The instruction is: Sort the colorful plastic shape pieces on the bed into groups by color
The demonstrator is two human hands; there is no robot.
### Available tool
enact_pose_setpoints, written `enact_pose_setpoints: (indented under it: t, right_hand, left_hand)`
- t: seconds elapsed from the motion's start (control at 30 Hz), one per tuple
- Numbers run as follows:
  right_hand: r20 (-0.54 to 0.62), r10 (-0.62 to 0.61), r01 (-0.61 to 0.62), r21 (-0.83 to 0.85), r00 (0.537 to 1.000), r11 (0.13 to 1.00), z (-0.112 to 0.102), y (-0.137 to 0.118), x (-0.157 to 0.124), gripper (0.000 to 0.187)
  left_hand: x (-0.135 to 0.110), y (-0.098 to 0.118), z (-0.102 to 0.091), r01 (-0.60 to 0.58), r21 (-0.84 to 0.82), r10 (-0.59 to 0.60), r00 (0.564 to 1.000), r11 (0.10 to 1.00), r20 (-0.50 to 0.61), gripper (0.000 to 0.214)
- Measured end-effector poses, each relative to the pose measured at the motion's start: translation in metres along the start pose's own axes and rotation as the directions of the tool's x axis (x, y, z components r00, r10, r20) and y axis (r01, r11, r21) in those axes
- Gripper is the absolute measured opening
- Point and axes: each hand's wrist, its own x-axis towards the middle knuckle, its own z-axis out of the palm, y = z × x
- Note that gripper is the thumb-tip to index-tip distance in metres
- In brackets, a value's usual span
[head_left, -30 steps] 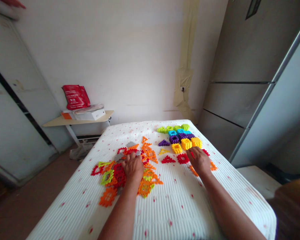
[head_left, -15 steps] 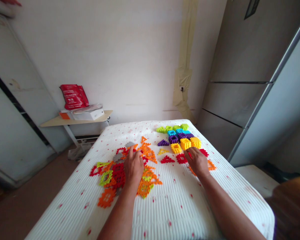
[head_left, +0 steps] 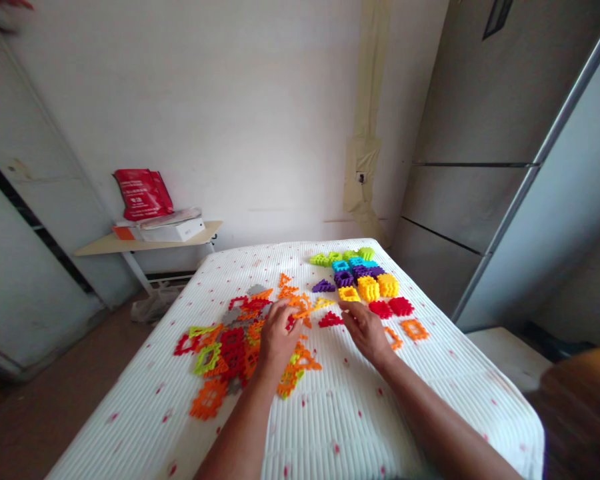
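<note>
My left hand [head_left: 278, 331] rests on a loose pile of flat plastic building pieces [head_left: 235, 347], orange, red, lime and grey, and its fingertips pinch an orange triangle piece [head_left: 300, 307]. My right hand [head_left: 366, 329] lies palm down just right of a red triangle piece [head_left: 330, 321], fingers stretched toward the left hand. Behind it stand sorted stacks: yellow squares [head_left: 370, 288], red pieces [head_left: 391, 307], purple and blue pieces [head_left: 353, 270], lime pieces [head_left: 341, 256]. An orange square [head_left: 414, 328] lies to the right.
All of it sits on a white ribbed bed cover with red specks [head_left: 360, 413]. A small wooden shelf [head_left: 150, 240] with a red bag [head_left: 143, 193] and white boxes stands at the wall to the left. A grey wardrobe [head_left: 505, 167] stands on the right.
My right hand has moved left off the red and orange pieces toward the middle. My left hand has slid up and right and taken hold of an orange triangle.
</note>
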Motion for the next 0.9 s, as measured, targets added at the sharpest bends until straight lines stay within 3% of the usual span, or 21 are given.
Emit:
enact_pose_setpoints:
  t: [0.2, 0.47, 0.63, 0.77, 0.9]
  right_hand:
    - [0.058, -0.012, -0.002, 0.229, 0.998, 0.973, 0.026, -0.019, 0.000, 0.032]
    - [0.089, 0.053, -0.077, 0.283, 0.995, 0.956, 0.027, -0.022, -0.003, 0.031]
    - [0.139, 0.081, -0.125, 0.344, 0.987, 0.931, 0.028, -0.023, -0.004, 0.031]
    - [0.171, 0.115, -0.162, 0.295, 0.979, 0.942, 0.024, -0.025, -0.005, 0.037]
    - [0.172, 0.092, -0.124, 0.187, 0.981, 0.974, 0.018, -0.030, -0.006, 0.048]
  left_hand:
    - [-0.005, 0.016, 0.006, -0.113, -0.037, 0.112, 0.994, 0.993, -0.014, 0.029]
    - [-0.007, 0.020, 0.004, -0.107, -0.126, 0.112, 0.993, 0.986, 0.036, 0.026]
    - [-0.008, 0.019, 0.001, -0.040, -0.201, 0.056, 0.996, 0.979, 0.076, 0.025]
    - [-0.008, 0.016, 0.002, 0.016, -0.221, 0.001, 0.997, 0.975, 0.076, 0.025]
    - [-0.008, 0.014, 0.004, 0.013, -0.237, 0.006, 0.997, 0.971, 0.077, 0.024]
